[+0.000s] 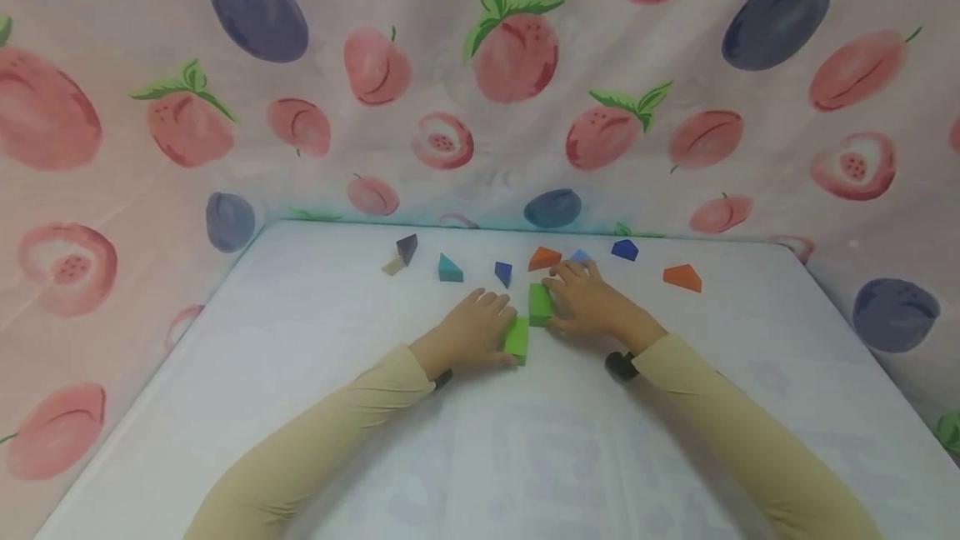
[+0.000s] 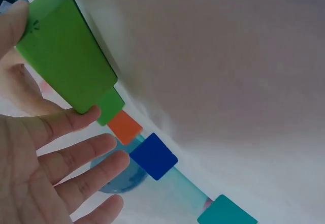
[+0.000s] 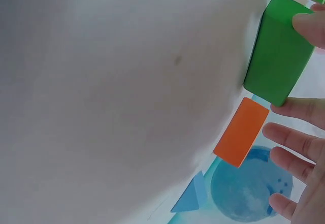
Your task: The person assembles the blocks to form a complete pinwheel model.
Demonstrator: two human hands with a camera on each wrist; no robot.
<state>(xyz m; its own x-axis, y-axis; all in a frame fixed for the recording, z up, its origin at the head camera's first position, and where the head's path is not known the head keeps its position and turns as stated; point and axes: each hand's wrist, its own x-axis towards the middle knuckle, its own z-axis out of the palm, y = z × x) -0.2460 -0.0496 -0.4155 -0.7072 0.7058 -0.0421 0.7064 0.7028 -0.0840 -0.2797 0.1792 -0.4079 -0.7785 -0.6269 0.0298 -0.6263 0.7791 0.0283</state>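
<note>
My left hand [image 1: 474, 330] pinches a green block [image 1: 517, 338] at its two ends, thumb on the near end and index fingertip on the far end. Its other fingers stretch out past the block in the left wrist view. A second green block [image 1: 539, 304] is held the same way by my right hand [image 1: 588, 300], between thumb [image 3: 311, 28] and index finger. This one lies slightly farther back and to the right, with a narrow gap between the two. Just beyond the right fingers are an orange block [image 1: 545, 257] and a light blue triangular block [image 1: 581, 256], partly covered.
Along the back of the white table [image 1: 300, 340] lie a dark grey block [image 1: 407, 248], a beige block [image 1: 393, 265], a teal wedge [image 1: 450, 268], dark blue blocks [image 1: 503, 273] and another orange block [image 1: 682, 277]. A fruit-print cloth [image 1: 315, 182] hangs behind.
</note>
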